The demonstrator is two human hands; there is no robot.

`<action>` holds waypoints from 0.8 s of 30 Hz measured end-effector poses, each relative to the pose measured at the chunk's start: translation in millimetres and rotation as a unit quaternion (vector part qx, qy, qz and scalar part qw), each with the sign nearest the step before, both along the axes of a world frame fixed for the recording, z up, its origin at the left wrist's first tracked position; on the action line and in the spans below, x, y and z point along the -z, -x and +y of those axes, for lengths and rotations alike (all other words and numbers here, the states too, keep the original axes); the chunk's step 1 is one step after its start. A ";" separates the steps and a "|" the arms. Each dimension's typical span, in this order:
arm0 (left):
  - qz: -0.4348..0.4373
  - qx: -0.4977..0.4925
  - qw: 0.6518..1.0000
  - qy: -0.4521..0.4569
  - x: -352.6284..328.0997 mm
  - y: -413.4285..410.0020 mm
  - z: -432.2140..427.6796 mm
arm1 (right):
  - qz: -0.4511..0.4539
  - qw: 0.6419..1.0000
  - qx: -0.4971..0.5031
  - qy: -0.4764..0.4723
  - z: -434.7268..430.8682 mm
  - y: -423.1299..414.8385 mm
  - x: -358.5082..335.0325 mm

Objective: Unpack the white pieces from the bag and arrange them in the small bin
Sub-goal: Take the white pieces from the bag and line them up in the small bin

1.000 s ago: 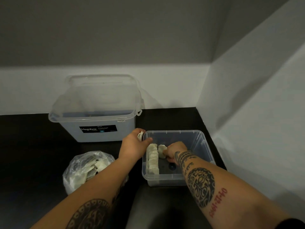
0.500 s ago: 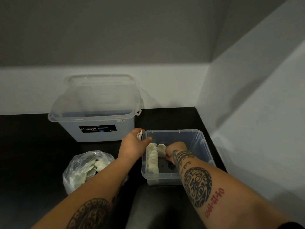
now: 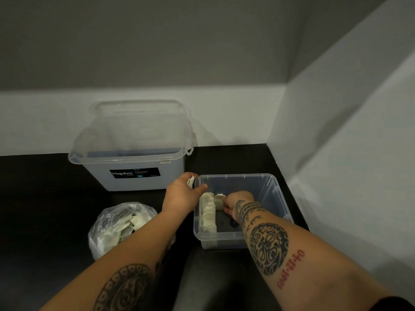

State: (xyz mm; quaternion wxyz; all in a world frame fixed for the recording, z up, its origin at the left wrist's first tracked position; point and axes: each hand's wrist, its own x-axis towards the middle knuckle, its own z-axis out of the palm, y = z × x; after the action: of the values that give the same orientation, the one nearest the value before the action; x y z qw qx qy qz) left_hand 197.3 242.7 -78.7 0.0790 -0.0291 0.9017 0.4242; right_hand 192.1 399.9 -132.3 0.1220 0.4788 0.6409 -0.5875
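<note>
Fingers: right hand curled on white piece inside small bin; left hand gripping second piece

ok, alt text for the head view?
Right hand holds a white piece beside a row of pieces inside the small bin; left hand grips spare pieces at the bin's rim. A clear bag of pieces and a Megabox tub stand to the left.

Small bin: clear plastic, rectangular, open-topped, upright on the dark surface. White pieces: one row stands on edge along the bin's left wall; one more piece stands just right of the row's far end. Bag: clear plastic, mouth open (further pieces heaped inside), near the bin's left side.
</note>
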 end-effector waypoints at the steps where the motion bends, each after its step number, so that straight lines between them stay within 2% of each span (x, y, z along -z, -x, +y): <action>1: -0.001 0.000 1.000 0.000 -0.1 -0.2 0.1 | 0.005 1.000 0.009 0.004 -0.5 -1.2 -2.7; 7: -0.024 0.010 1.000 -0.002 -4.8 2.2 -2.6 | 0.016 1.000 -0.004 -0.018 7.7 -6.7 -17.5; 12: -0.050 -0.047 0.993 -0.098 -12.7 9.8 -5.6 | 0.006 0.994 -0.093 -0.060 25.0 -12.6 -41.0; 14: -0.051 -0.041 0.995 -0.078 -13.2 14.7 -7.3 | -0.002 0.984 -0.160 -0.078 29.5 -16.3 -52.2; 17: -0.052 -0.051 0.994 -0.078 -14.5 17.1 -10.1 | 0.009 0.985 -0.162 -0.065 34.1 -24.5 -65.2; 21: -0.062 -0.058 0.981 -0.174 -16.8 11.5 -8.5 | 0.023 0.985 -0.172 -0.024 34.9 -34.8 -78.8; 24: -0.102 -0.036 0.960 -0.258 -24.5 9.1 -0.3 | 0.086 0.980 -0.181 -0.012 33.8 -37.7 -85.6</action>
State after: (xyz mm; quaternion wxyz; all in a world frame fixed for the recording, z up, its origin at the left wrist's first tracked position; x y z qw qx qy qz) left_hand 188.3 242.4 -54.2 0.1596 -0.0832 0.7474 0.6395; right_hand 229.9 433.7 -46.7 0.1650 0.3040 0.7323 -0.5866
